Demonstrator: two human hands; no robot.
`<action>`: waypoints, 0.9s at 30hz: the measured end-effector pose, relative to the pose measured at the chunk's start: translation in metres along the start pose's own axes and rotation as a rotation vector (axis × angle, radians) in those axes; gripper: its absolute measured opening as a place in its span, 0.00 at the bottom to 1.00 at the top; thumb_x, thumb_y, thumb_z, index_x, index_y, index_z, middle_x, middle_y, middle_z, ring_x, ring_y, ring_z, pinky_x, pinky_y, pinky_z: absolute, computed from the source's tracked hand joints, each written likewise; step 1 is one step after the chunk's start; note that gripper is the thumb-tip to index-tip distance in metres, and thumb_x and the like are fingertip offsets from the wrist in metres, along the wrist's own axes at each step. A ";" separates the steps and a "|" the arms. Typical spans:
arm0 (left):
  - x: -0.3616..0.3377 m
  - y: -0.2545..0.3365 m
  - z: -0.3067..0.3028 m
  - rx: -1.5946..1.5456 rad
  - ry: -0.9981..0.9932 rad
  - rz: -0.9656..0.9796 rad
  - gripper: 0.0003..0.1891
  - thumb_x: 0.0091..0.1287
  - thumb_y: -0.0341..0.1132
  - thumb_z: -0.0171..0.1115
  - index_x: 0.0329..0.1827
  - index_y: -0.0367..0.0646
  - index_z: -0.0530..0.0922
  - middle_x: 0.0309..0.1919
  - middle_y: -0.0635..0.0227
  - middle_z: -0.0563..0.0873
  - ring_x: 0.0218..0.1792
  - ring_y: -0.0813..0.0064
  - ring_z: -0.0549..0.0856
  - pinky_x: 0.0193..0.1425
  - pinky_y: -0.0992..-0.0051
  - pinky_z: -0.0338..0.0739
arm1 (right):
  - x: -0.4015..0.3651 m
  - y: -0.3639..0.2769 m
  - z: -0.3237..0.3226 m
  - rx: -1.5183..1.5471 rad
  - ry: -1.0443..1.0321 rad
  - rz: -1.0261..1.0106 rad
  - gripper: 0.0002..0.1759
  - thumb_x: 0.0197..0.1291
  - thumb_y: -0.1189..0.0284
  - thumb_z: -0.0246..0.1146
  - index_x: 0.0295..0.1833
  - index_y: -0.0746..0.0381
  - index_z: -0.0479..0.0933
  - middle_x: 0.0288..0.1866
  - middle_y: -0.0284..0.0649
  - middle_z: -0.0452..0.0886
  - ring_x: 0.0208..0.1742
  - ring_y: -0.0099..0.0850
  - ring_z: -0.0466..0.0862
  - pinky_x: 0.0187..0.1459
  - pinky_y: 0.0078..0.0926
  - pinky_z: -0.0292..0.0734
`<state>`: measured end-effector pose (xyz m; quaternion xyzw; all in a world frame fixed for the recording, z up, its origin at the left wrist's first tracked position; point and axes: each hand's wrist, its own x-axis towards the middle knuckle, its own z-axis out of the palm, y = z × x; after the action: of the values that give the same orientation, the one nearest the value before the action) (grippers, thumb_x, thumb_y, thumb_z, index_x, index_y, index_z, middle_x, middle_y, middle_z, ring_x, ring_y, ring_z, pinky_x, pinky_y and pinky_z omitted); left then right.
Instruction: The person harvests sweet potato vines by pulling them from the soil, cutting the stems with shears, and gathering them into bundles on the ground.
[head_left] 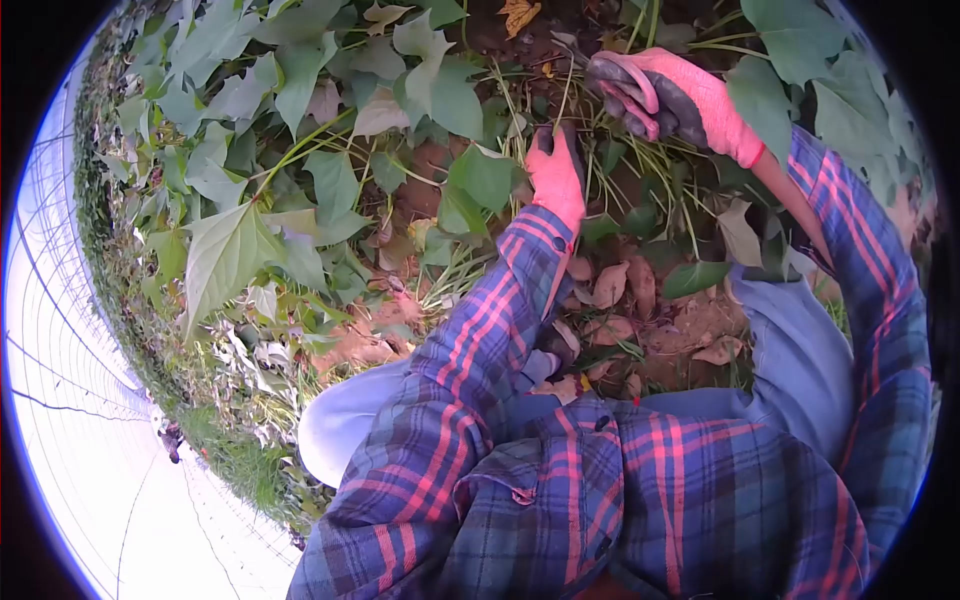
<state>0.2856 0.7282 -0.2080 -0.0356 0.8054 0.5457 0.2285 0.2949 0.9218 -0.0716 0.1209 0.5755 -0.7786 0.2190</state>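
Both my hands wear pink gloves with dark fingers. My right hand (675, 100), at the upper right, is wrapped round pink-handled shears (640, 95), whose metal tip points up and left among the stems. My left hand (556, 175) is lower and to the left, its fingers closed at a bunch of thin green stems (565, 95); the fingertips are partly hidden in the plants. Broad green leaves (335, 180) spread to the left of my left hand. More cut-looking stems (650, 170) lie between and below the two hands.
Brown soil with dry leaves (610, 285) shows between my knees. My jeans (800, 350) and plaid sleeves (460, 330) fill the lower part. At the far left, a person (170, 440) is small in the distance, beside a bright, ribbed covering (70, 400).
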 end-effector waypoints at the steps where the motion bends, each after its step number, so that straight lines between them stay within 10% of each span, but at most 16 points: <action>1: -0.010 -0.001 -0.004 -0.225 -0.030 -0.081 0.16 0.70 0.31 0.50 0.59 0.36 0.72 0.43 0.65 0.81 0.44 0.73 0.79 0.51 0.75 0.71 | 0.000 0.006 0.008 -0.004 -0.003 -0.007 0.18 0.70 0.57 0.49 0.34 0.60 0.70 0.23 0.28 0.70 0.16 0.15 0.68 0.18 0.12 0.59; 6: -0.012 -0.001 -0.010 -0.683 -0.172 -0.337 0.13 0.69 0.32 0.51 0.54 0.38 0.74 0.38 0.70 0.81 0.36 0.79 0.77 0.43 0.77 0.72 | 0.028 0.033 0.005 0.233 -0.029 0.274 0.18 0.68 0.56 0.51 0.32 0.59 0.69 0.19 0.28 0.68 0.14 0.17 0.68 0.15 0.14 0.58; 15: -0.019 0.028 -0.016 -0.619 -0.133 -0.396 0.13 0.68 0.42 0.55 0.47 0.42 0.76 0.30 0.74 0.78 0.26 0.81 0.75 0.28 0.79 0.71 | 0.051 0.037 0.008 0.249 0.062 0.425 0.17 0.64 0.55 0.57 0.29 0.55 0.70 0.19 0.28 0.71 0.14 0.17 0.70 0.12 0.12 0.58; 27: -0.015 0.032 -0.019 -0.419 -0.104 -0.461 0.15 0.69 0.42 0.54 0.48 0.37 0.73 0.35 0.65 0.79 0.31 0.73 0.76 0.38 0.70 0.72 | 0.028 0.032 0.011 0.493 0.065 0.366 0.11 0.68 0.64 0.51 0.34 0.56 0.72 0.26 0.33 0.77 0.17 0.21 0.74 0.16 0.14 0.70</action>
<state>0.2830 0.7207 -0.1685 -0.2357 0.6333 0.6348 0.3748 0.2867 0.8979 -0.1076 0.2967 0.3447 -0.8382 0.3011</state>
